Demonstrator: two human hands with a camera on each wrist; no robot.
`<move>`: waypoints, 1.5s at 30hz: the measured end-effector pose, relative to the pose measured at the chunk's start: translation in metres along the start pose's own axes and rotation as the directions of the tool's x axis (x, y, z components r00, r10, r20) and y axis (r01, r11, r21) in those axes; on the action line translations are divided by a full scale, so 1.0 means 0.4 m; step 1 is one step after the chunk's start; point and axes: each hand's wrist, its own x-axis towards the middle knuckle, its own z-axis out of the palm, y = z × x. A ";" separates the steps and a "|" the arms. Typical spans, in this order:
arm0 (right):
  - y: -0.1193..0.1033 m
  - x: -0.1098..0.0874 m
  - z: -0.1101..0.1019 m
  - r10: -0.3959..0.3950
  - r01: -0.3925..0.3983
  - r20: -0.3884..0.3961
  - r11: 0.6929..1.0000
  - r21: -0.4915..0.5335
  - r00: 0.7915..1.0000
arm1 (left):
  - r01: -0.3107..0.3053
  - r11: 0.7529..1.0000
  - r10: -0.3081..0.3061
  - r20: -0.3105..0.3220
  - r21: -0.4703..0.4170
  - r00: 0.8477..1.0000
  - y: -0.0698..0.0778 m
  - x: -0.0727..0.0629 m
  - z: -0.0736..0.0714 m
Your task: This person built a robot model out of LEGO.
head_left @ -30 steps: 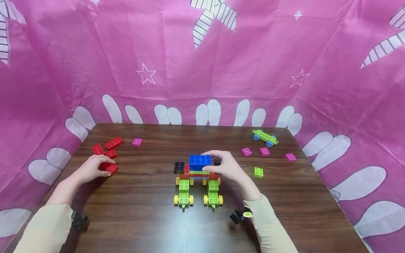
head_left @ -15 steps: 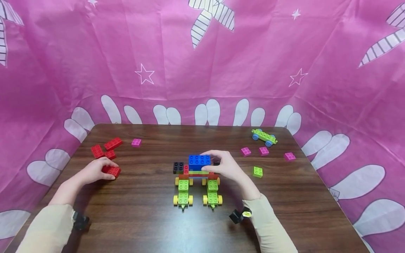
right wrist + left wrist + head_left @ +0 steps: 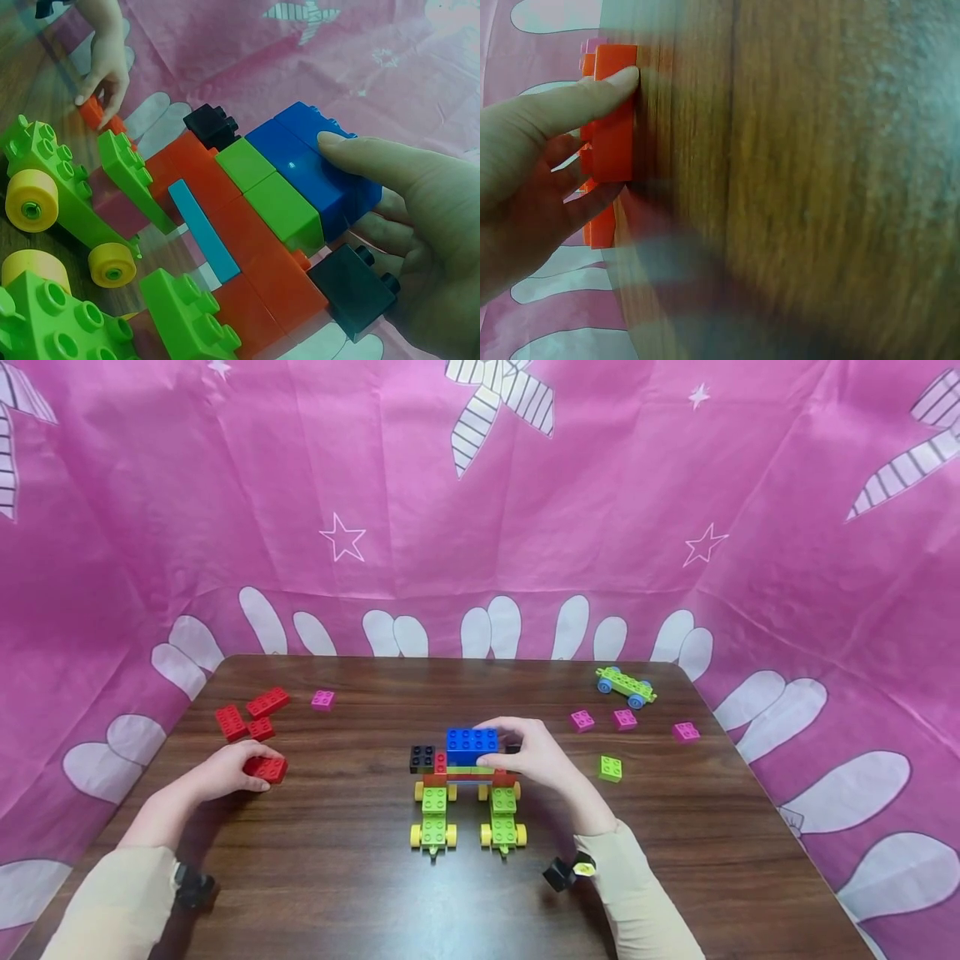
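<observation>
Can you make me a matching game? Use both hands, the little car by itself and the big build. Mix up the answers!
Column one
1. left hand
2. right hand
3. little car
4. big build

Column two
A. has blue wheels
B. holds a red brick
C. has yellow wheels
D. holds the blue bricks

Right pairs: 1-B, 2-D, 3-A, 4-C
</observation>
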 end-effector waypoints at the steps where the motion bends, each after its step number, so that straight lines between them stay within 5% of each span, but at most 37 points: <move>1: 0.001 0.000 0.001 0.001 -0.001 -0.001 1.000 -0.001 1.000 | 0.001 1.000 -0.001 0.002 -0.006 1.000 0.000 -0.001 0.000; 8: 0.004 0.002 0.001 0.013 -0.013 -0.005 1.000 -0.011 1.000 | -0.009 1.000 0.009 -0.015 -0.019 1.000 0.010 -0.001 0.004; 16: 0.005 0.000 0.000 0.017 -0.017 -0.010 1.000 -0.007 1.000 | -0.075 0.997 0.075 -0.049 0.016 0.996 0.065 0.025 -0.001; 31: 0.005 -0.002 0.005 0.012 -0.012 -0.008 1.000 0.012 1.000 | -0.093 0.995 0.088 -0.153 -0.028 0.984 0.275 0.069 -0.014; 45: -0.006 -0.001 0.002 0.021 -0.021 -0.012 1.000 -0.001 1.000 | -0.225 0.972 0.197 -0.290 -0.065 0.936 0.440 0.139 0.009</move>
